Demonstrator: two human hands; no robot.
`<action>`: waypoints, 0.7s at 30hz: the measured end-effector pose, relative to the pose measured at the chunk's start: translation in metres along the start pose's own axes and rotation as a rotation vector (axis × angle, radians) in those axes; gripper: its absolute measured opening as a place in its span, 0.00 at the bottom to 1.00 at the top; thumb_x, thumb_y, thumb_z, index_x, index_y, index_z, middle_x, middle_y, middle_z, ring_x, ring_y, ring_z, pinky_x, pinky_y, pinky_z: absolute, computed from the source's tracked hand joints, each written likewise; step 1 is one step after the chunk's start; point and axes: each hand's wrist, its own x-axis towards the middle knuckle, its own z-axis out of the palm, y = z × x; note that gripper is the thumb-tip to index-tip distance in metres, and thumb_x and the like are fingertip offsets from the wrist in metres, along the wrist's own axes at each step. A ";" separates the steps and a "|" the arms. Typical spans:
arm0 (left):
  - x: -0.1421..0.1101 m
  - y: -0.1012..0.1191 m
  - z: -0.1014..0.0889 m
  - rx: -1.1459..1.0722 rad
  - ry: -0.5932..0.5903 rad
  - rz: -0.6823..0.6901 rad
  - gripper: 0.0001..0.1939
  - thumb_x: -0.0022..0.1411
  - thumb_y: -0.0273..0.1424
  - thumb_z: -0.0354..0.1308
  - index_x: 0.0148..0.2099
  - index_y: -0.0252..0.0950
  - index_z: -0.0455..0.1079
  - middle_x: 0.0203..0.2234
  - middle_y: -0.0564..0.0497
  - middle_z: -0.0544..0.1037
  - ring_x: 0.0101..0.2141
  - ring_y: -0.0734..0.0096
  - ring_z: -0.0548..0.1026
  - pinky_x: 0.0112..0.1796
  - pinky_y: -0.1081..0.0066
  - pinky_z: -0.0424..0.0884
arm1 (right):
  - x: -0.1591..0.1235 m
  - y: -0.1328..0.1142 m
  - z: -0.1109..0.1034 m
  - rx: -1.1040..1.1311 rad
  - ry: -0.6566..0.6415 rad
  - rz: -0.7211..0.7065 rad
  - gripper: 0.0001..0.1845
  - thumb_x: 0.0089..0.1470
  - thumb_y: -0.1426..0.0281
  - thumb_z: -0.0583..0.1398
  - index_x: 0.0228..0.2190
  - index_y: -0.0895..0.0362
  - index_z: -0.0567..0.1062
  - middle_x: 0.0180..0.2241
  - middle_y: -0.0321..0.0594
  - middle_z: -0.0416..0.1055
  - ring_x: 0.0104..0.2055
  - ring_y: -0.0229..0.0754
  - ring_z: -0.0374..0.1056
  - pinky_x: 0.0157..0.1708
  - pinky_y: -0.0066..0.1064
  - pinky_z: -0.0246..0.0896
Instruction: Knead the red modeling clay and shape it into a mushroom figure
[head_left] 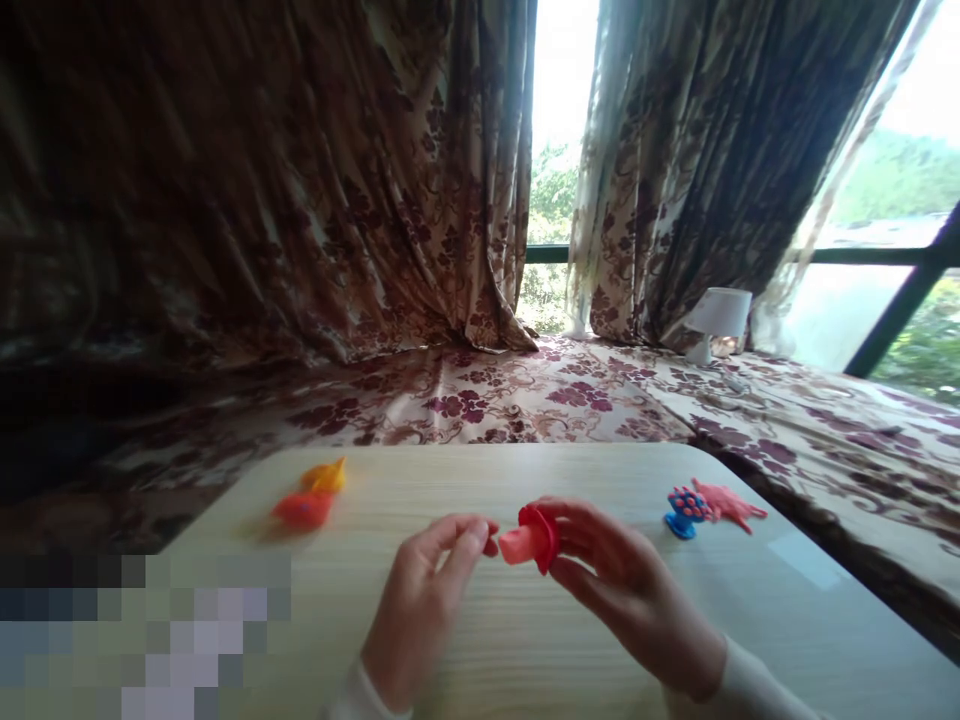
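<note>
My right hand [630, 585] grips a mushroom-like figure [536, 540] that looks like modelling clay, with a red ruffled cap and a thick pink stem. The cap rests against the fingers and thumb, while the stem points left. Close to the stem's end, my left hand [435, 580] is closed in a pinch, thumb against forefinger. Whether a small bit sits between those fingertips is too blurred to tell. Both hands are just above the light wooden table [480, 660].
At the table's right stand a blue mushroom-like figure [684, 512] with pink dots and a pink flattened clay figure [726, 503]. On the left lie blurred orange-red [304, 511] and yellow [326, 476] lumps. Beyond are floral fabric [510, 390], curtains and a white lamp [720, 312].
</note>
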 end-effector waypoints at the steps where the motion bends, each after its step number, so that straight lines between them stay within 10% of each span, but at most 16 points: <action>1: -0.003 0.000 0.000 -0.075 -0.045 -0.025 0.14 0.59 0.38 0.52 0.38 0.36 0.75 0.30 0.50 0.80 0.35 0.67 0.74 0.39 0.72 0.67 | -0.001 0.000 0.002 -0.029 0.011 -0.033 0.18 0.55 0.77 0.57 0.47 0.49 0.68 0.48 0.40 0.68 0.48 0.42 0.68 0.46 0.34 0.68; 9: -0.012 0.001 0.001 -0.426 -0.148 -0.235 0.11 0.57 0.38 0.55 0.33 0.37 0.75 0.24 0.52 0.78 0.30 0.68 0.71 0.37 0.69 0.65 | -0.008 0.000 0.007 -0.443 0.027 -0.167 0.23 0.53 0.82 0.55 0.48 0.49 0.66 0.51 0.39 0.64 0.53 0.40 0.62 0.52 0.32 0.60; 21: -0.014 -0.003 0.005 -0.389 -0.160 -0.227 0.10 0.56 0.36 0.57 0.29 0.36 0.74 0.21 0.54 0.76 0.28 0.72 0.71 0.37 0.72 0.65 | -0.009 -0.006 0.013 -0.584 -0.059 -0.214 0.23 0.53 0.84 0.53 0.47 0.51 0.65 0.50 0.39 0.63 0.51 0.35 0.63 0.51 0.23 0.58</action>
